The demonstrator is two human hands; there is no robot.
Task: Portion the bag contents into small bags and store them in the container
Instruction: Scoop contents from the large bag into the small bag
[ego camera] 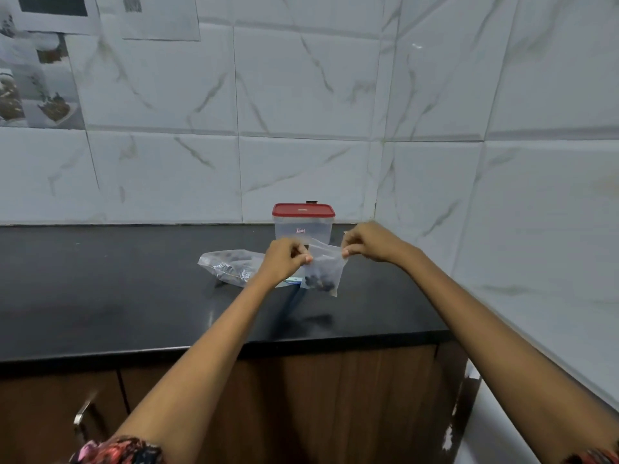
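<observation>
Small bag [323,272] hanging between left hand [284,259] and right hand [366,242], fingers pinching its top corners; mouth running left-right; lidded container [303,224] just behind, toward surface's back edge.

A red lid [303,209] is seen on a clear container [303,229]. Dark pieces show through the clear small bag [323,271]. The counter [100,279] is black — the wall tiles [301,95] white, grey-veined. A floral sleeve [117,452] — pink, black — is glimpsed.
</observation>
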